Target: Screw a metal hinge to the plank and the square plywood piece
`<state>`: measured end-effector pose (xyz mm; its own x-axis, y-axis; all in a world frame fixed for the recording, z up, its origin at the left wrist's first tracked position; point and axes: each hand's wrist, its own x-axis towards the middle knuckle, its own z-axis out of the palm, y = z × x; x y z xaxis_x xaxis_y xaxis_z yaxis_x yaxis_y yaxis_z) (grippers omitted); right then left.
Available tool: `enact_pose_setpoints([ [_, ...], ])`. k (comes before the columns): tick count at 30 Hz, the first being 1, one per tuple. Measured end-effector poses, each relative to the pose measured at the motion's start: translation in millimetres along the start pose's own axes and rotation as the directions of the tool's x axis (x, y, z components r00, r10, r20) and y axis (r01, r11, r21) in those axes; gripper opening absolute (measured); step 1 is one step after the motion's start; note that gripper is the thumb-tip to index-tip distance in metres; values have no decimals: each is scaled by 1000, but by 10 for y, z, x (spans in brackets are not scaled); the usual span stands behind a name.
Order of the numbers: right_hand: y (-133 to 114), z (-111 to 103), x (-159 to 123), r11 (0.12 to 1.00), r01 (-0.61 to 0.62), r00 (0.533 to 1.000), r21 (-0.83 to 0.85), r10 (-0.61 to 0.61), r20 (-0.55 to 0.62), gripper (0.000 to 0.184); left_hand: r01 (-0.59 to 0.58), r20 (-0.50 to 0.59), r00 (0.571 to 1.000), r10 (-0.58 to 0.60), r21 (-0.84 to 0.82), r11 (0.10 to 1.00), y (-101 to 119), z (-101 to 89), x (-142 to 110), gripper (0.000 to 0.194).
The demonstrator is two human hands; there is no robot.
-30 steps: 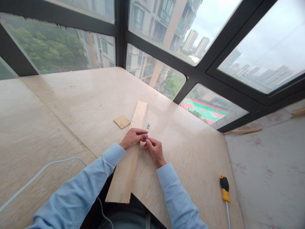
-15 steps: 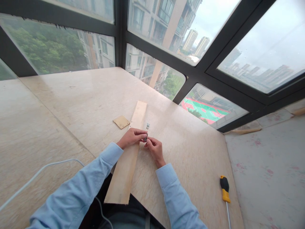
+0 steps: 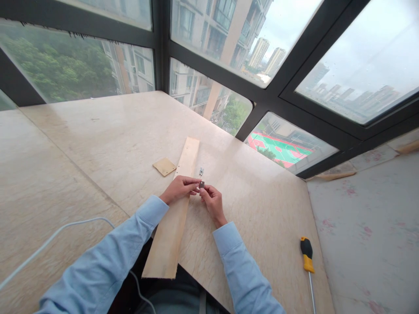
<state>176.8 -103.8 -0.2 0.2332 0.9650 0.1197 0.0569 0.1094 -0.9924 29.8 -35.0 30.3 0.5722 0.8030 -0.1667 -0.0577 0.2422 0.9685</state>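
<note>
Between my two hands is a small metal hinge (image 3: 202, 185), tiny in view, with a squarish plate facing up. My left hand (image 3: 181, 189) pinches its left side, the wrist above a long wooden board (image 3: 166, 244). From the right, my right hand (image 3: 212, 201) grips the same piece between thumb and fingers. Just beyond the fingertips lie several small screws (image 3: 201, 171) in a cluster. A small square wooden piece (image 3: 164, 166) with holes rests left of the board, close to its edge.
A yellow and black screwdriver (image 3: 307, 255) lies at the right, near the papered wall (image 3: 363, 226). A white cable (image 3: 62, 227) curves across the left of the stone-patterned surface (image 3: 108, 144). Dark-framed windows (image 3: 212, 72) border the far side. The board's near end overhangs the front edge.
The hinge has turned in my fingers, so a broader, squarish face now shows. My hands stay almost in place, and the whole view has shifted slightly.
</note>
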Motion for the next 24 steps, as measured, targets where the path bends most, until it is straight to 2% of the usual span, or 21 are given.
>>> enact_pose_setpoints([
  [5,-11,-52,1,998,-20,998,57,16,62,23,12,20,1000,-11,-15,1000,14,-31,-3,47],
  [17,-25,-77,-3,996,-20,994,85,11,104,21,-7,58,998,7,-13,1000,-13,-53,11,43],
  [24,-33,-71,-9,999,-27,995,19,25,99,26,-13,68,998,14,-6,1000,-40,-71,21,42],
])
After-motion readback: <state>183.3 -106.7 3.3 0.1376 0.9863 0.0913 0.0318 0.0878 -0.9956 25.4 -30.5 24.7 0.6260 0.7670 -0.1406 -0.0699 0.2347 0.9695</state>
